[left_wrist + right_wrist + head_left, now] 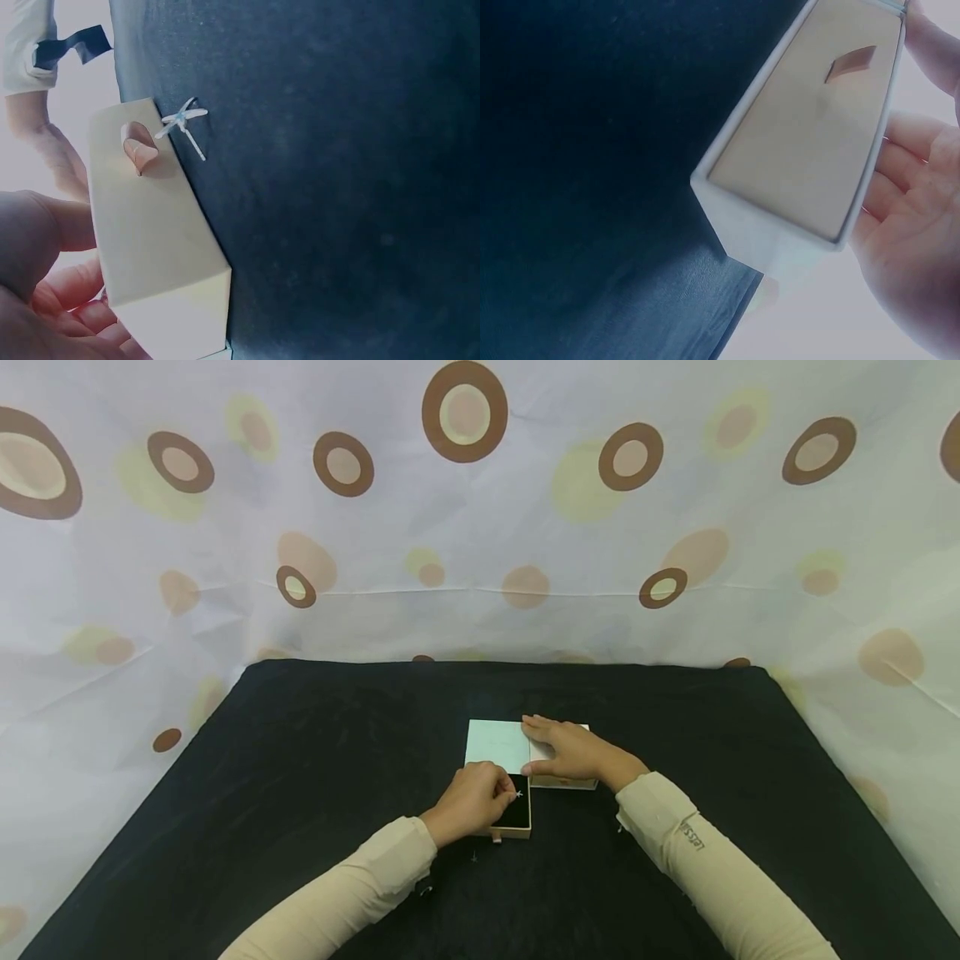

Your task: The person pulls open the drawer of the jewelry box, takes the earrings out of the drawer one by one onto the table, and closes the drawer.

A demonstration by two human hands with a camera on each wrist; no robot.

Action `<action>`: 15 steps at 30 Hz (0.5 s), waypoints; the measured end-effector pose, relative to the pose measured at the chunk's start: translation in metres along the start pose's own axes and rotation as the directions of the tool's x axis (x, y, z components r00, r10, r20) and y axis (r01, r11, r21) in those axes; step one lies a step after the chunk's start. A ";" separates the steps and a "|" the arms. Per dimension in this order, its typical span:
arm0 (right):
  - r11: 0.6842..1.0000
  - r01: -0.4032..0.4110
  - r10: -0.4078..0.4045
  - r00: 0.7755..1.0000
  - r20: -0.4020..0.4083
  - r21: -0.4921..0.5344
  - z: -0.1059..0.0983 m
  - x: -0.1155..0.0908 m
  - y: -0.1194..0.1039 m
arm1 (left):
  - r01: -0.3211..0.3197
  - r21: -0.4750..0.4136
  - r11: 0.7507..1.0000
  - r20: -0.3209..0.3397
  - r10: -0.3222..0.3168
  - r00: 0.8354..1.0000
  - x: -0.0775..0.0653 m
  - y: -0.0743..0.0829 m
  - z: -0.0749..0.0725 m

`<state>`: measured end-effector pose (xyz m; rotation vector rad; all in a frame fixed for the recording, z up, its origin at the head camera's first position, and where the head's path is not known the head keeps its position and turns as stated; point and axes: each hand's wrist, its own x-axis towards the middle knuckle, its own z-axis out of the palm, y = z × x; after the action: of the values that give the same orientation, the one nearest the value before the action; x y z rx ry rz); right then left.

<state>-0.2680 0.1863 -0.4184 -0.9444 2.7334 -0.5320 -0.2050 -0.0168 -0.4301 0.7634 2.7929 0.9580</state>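
My left hand (474,797) pinches a small silver charm (519,793) between thumb and fingertips, over the dark inside of a pulled-out drawer (517,832). That cream drawer belongs to a small box with a mint-green top (497,743). In the left wrist view, its front bears a pinkish pull tab (139,148). A dragonfly-shaped piece (181,122) lies on the black cloth by the drawer front. My right hand (573,750) rests with fingers extended across the mint-green box's edge and a second, white box (562,782). The second box's drawer (810,127) is pushed in.
Black cloth (337,735) covers the table around both boxes. Behind it hangs a pale curtain (480,527) patterned with brown rings and coloured dots. Both forearms, in cream sleeves, reach in from the near side.
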 end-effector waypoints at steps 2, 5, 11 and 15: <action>1.000 0.005 -0.005 1.000 -0.001 0.000 0.001 0.000 0.000 | 0.003 0.000 1.000 -0.007 -0.003 1.000 -0.001 0.000 0.000; 1.000 0.005 -0.005 1.000 0.000 0.006 0.000 0.000 -0.001 | 0.002 0.000 1.000 -0.019 -0.002 1.000 -0.002 0.000 -0.002; 1.000 -0.006 0.006 1.000 0.002 0.000 0.000 0.000 -0.001 | -0.021 -0.002 1.000 -0.040 0.021 0.999 -0.005 0.003 -0.010; 1.000 -0.012 0.012 1.000 0.002 0.005 -0.002 0.000 -0.001 | -0.032 0.006 0.999 -0.054 0.032 0.998 -0.007 0.007 -0.017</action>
<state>-0.2674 0.1859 -0.4164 -0.9268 2.7330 -0.5350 -0.1995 -0.0247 -0.4132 0.7966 2.8383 0.9916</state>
